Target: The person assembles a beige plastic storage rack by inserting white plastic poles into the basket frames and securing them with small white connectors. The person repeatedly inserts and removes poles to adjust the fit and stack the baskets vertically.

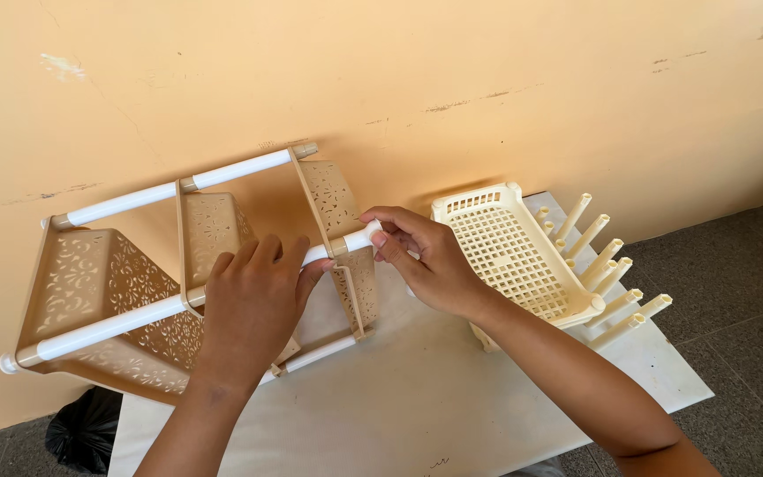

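A beige plastic shelf rack (pixel 103 291) with patterned baskets and white tubes lies on its side over the left of a white table (pixel 417 406). My left hand (pixel 253 305) grips one of its white tubes near a beige joint. My right hand (pixel 426 261) pinches the free end of that same white tube (pixel 359 238), just past the joint. Another white tube (pixel 178 187) runs along the rack's far side.
A cream perforated basket (pixel 514 252) lies tilted on the table's right part, with several cream tubes (pixel 607 274) sticking out beside it. A peach wall stands behind. A black bag (pixel 81 428) sits on the dark floor at the lower left.
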